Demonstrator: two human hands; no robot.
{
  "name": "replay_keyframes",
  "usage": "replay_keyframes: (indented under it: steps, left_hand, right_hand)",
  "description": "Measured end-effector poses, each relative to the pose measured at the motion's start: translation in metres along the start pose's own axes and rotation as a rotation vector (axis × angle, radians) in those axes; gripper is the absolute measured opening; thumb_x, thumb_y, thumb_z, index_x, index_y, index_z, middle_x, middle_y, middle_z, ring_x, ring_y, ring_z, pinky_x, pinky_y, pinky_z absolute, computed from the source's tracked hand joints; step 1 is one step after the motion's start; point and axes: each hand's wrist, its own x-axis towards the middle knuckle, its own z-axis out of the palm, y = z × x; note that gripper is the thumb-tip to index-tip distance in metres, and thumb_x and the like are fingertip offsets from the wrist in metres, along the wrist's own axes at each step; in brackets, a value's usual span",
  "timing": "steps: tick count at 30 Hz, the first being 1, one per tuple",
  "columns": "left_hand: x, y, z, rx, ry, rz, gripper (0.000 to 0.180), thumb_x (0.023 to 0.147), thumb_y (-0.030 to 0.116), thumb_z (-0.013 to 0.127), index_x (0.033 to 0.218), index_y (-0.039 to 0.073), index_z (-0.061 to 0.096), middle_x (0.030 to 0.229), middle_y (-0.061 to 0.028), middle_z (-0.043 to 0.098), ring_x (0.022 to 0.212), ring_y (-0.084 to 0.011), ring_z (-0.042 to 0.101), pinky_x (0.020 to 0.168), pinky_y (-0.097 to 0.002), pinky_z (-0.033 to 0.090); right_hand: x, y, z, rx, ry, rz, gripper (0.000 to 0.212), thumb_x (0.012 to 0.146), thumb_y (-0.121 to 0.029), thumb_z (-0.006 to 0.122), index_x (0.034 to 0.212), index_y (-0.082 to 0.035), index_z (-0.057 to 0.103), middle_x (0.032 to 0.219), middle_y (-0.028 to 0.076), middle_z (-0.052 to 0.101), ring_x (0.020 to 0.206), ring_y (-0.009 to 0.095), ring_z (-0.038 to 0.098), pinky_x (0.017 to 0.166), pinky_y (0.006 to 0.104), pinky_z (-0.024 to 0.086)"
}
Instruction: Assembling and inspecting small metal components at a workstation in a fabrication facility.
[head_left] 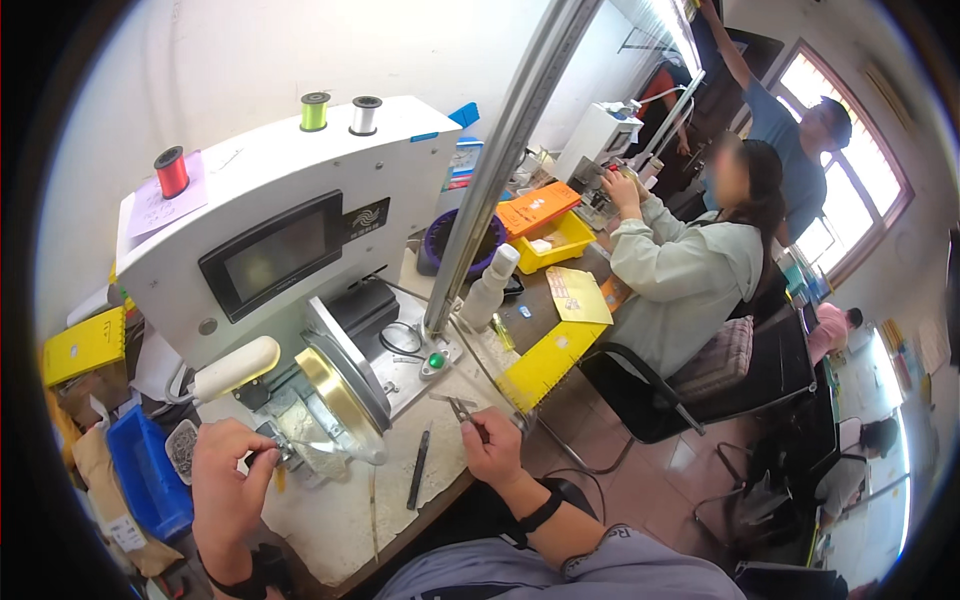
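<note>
Metal tool [461, 408] gripped, the right hand [492, 450] waits while the left hand [230, 475] pinches a fitting [288, 452], seemingly adjusting it, which calls for steadiness next.

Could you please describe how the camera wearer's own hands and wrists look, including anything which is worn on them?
The left hand and right hand are both bare, without gloves. A black band circles the right wrist. A dark band also sits at the left wrist, its details unclear. Grey cloth with a dark marking shows beside the right forearm.
</note>
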Motion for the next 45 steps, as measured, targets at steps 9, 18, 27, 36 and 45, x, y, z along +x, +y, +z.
replay_keyframes:
  steps: [9, 18, 27, 36, 45]
  left_hand:
    - [-0.014, 0.005, -0.010, 0.010, 0.020, -0.028, 0.009, 0.076, 0.005, 0.077, 0.081, 0.006, 0.070, 0.079, -0.0080, 0.064, 0.081, -0.0305, 0.058, 0.080, -0.0402, 0.042]
    - [0.008, -0.004, -0.005, 0.000, -0.127, 0.035, 0.007, 0.083, 0.010, 0.078, 0.087, 0.007, 0.073, 0.082, -0.0056, 0.068, 0.082, -0.0269, 0.063, 0.082, -0.0371, 0.045]
    - [0.004, -0.011, -0.008, -0.024, -0.120, 0.041, 0.008, 0.082, 0.008, 0.079, 0.086, 0.007, 0.072, 0.081, -0.0045, 0.068, 0.080, -0.0249, 0.064, 0.080, -0.0364, 0.044]
    - [0.007, -0.007, -0.013, -0.024, -0.145, 0.028, 0.010, 0.079, 0.008, 0.079, 0.088, 0.007, 0.073, 0.081, -0.0048, 0.068, 0.081, -0.0252, 0.064, 0.082, -0.0360, 0.045]
    - [0.004, -0.009, -0.020, -0.031, -0.177, -0.039, 0.017, 0.074, 0.008, 0.083, 0.089, 0.007, 0.076, 0.089, -0.0035, 0.068, 0.085, -0.0244, 0.063, 0.080, -0.0351, 0.045]
  right_hand:
    - [-0.003, 0.002, 0.009, -0.048, -0.012, -0.128, 0.004, 0.088, -0.006, 0.068, 0.088, -0.003, 0.065, 0.073, 0.012, 0.058, 0.059, 0.027, 0.057, 0.056, 0.0355, 0.046]
    - [0.001, 0.014, -0.005, 0.015, -0.051, 0.000, 0.012, 0.097, -0.010, 0.060, 0.092, 0.001, 0.063, 0.075, 0.003, 0.053, 0.066, 0.012, 0.048, 0.060, 0.0273, 0.041]
    - [-0.008, 0.019, -0.001, 0.057, -0.061, 0.050, 0.012, 0.097, -0.008, 0.060, 0.094, 0.002, 0.062, 0.079, 0.004, 0.053, 0.069, 0.011, 0.048, 0.062, 0.0261, 0.040]
    - [0.005, -0.023, -0.026, -0.079, -0.146, -0.336, 0.011, 0.093, -0.008, 0.059, 0.092, 0.003, 0.059, 0.079, 0.012, 0.059, 0.066, 0.025, 0.054, 0.062, 0.0322, 0.045]
    - [0.006, -0.106, 0.000, 0.539, -0.794, -0.236, 0.019, 0.095, -0.006, 0.059, 0.109, 0.003, 0.068, 0.086, 0.014, 0.071, 0.071, 0.026, 0.067, 0.065, 0.0344, 0.055]
